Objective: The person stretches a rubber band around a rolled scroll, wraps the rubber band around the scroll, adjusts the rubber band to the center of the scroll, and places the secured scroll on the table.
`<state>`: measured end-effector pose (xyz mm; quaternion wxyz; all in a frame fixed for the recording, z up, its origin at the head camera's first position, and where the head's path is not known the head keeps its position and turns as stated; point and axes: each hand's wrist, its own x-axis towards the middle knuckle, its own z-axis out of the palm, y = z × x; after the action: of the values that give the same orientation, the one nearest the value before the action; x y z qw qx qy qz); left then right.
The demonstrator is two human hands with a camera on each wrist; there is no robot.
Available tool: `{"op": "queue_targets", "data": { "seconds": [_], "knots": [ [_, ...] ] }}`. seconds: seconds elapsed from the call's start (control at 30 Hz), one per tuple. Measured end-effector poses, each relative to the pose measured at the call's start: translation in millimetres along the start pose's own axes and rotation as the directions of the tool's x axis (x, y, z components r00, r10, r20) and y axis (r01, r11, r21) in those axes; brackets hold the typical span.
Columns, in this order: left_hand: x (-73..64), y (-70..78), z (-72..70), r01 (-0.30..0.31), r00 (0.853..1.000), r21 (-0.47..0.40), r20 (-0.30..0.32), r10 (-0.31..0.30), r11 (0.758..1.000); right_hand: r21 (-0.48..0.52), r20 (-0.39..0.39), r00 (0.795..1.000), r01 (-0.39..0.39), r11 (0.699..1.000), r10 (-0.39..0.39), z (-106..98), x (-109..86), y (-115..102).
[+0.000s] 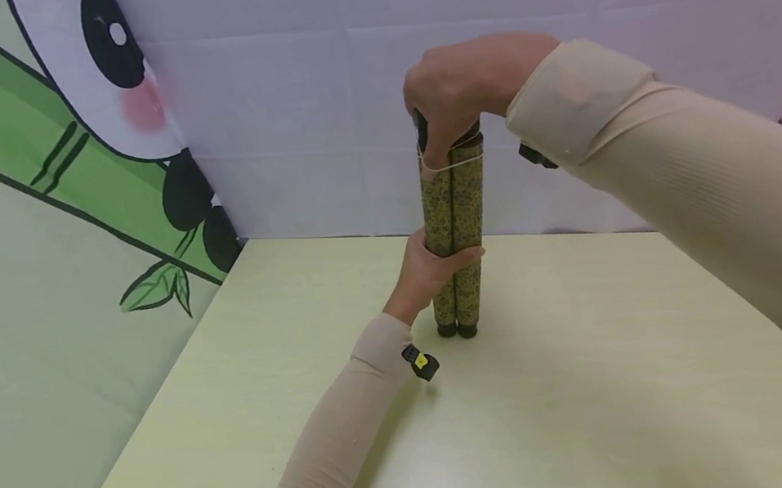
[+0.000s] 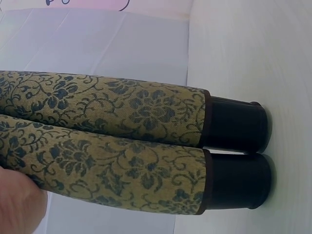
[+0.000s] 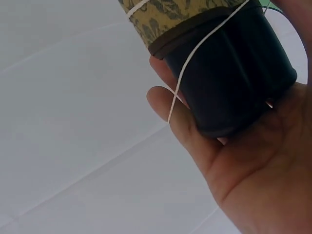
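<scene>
Beige fabric sleeve (image 1: pixel 687 180) foremost | fingers curled: right hand (image 1: pixel 459 82) round top, left hand (image 1: pixel 425 276) round middle of twin gold-and-dark floral cloth rolls (image 1: pixel 437 213) | probably best to brace left-handed, keeping thin white cord (image 3: pixel 182 73) (passing right fingertips) unsnagged

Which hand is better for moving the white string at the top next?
Probably the right hand: it grips the top of the patterned tubes, close to the white string. The left hand holds the tubes lower down, so it seems better placed to steady them.
</scene>
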<state>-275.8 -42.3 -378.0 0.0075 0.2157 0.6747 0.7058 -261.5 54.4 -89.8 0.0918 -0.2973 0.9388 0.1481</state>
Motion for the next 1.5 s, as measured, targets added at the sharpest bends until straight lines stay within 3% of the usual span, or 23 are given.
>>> {"op": "queue_targets", "data": {
  "seconds": [0.33, 0.67, 0.97, 1.3, 1.4, 1.5],
  "knots": [
    [-1.9, 0.4, 4.7, -0.016, 0.999, -0.017, 0.029, 0.017, 1.000, -0.064, 0.077, 0.997, 0.021, 0.998, -0.016, -2, 3.0, -6],
    [-2.0, 1.3, 9.3, 0.010, 1.000, 0.036, 0.022, -0.011, 0.999, 0.071, 0.215, 0.973, 0.070, 0.995, -0.084, -10, -3.6, 12],
    [-3.2, 2.3, 9.9, -0.012, 1.000, 0.043, 0.028, 0.010, 0.999, 0.221, 0.262, 0.964, -0.022, 0.975, -0.037, -12, -2.5, 15],
    [-0.1, -1.5, 6.8, -0.001, 1.000, 0.017, 0.028, 0.001, 1.000, 0.026, 0.263, 0.964, 0.034, 0.999, -0.039, -14, 6.8, 3],
    [-1.3, -2.2, 6.4, 0.008, 1.000, 0.031, 0.022, -0.008, 0.999, -0.031, 0.271, 0.961, -0.038, 0.999, 0.045, -14, 9.5, -1],
    [-3.5, -3.0, 6.0, 0.017, 1.000, 0.047, 0.023, -0.018, 0.999, -0.016, 0.324, 0.936, -0.139, 0.990, 0.137, -18, 9.8, -2]
  ]
}}
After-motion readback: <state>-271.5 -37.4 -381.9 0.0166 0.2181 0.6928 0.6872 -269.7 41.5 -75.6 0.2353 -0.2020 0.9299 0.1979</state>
